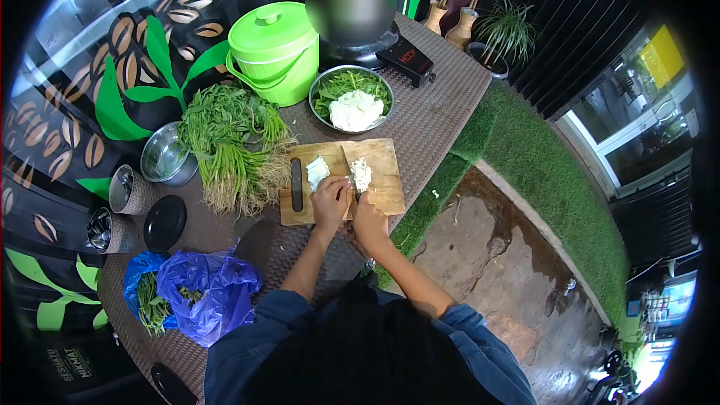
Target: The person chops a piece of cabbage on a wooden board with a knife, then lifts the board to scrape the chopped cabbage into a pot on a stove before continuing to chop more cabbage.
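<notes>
Knife [358, 196] was gripped by right hand [370, 220]; fingers of left hand [330, 199] were bunched near chopped white pieces [361, 174]. Bowl [324, 109] was observed at 12 o'clock from board [388, 161].

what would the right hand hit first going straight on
Probably the chopped white pieces on the cutting board, just ahead of the right hand; depth is hard to judge from this one view.
</notes>
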The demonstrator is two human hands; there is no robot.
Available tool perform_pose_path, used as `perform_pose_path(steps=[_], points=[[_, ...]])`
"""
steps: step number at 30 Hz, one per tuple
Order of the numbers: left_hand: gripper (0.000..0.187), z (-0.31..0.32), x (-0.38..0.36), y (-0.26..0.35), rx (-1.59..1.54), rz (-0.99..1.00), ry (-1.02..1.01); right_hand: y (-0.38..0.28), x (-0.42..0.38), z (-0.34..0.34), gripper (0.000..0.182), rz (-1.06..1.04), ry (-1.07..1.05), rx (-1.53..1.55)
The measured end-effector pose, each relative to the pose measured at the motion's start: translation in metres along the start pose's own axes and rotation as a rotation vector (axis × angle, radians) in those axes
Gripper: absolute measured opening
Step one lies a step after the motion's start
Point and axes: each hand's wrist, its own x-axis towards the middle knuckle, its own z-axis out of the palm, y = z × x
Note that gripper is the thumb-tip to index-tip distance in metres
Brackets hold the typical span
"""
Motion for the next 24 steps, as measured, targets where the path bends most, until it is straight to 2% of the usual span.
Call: perform_pose_path(steps=[2,5,7,10,14,17,22,24], points=[[0.009,0.000,0.001,0.001,-0.017,0.022,-0.001,0.000,0.002,0.007,0.022,-0.027,0.062,-0.043],[0.010,-0.003,0.002,0.005,-0.012,0.035,-0.008,-0.003,0.019,0.003,0.020,-0.016,-0.014,-0.022],[0.010,-0.001,0.000,0.003,-0.017,0.022,-0.009,0.000,0.032,-0.004,0.028,-0.001,-0.106,0.104],[0.010,-0.001,0.000,0.000,-0.010,0.005,-0.011,0.005,0.035,-0.016,0.030,-0.067,-0.086,0.100],[0.010,0.000,-0.001,0.000,-0.002,-0.030,-0.008,-0.006,0.015,-0.031,0.031,-0.015,-0.163,0.066],[0.010,-0.001,0.000,0.000,-0.014,-0.016,0.003,-0.009,0.009,-0.013,0.029,0.041,-0.113,0.072],[0.011,-0.003,0.004,0.003,-0.028,0.017,-0.008,-0.005,0.011,0.011,0.026,-0.081,0.064,-0.067],[0.012,-0.004,0.002,0.006,-0.016,0.033,-0.001,-0.003,0.019,0.012,0.026,-0.086,0.043,-0.059]])
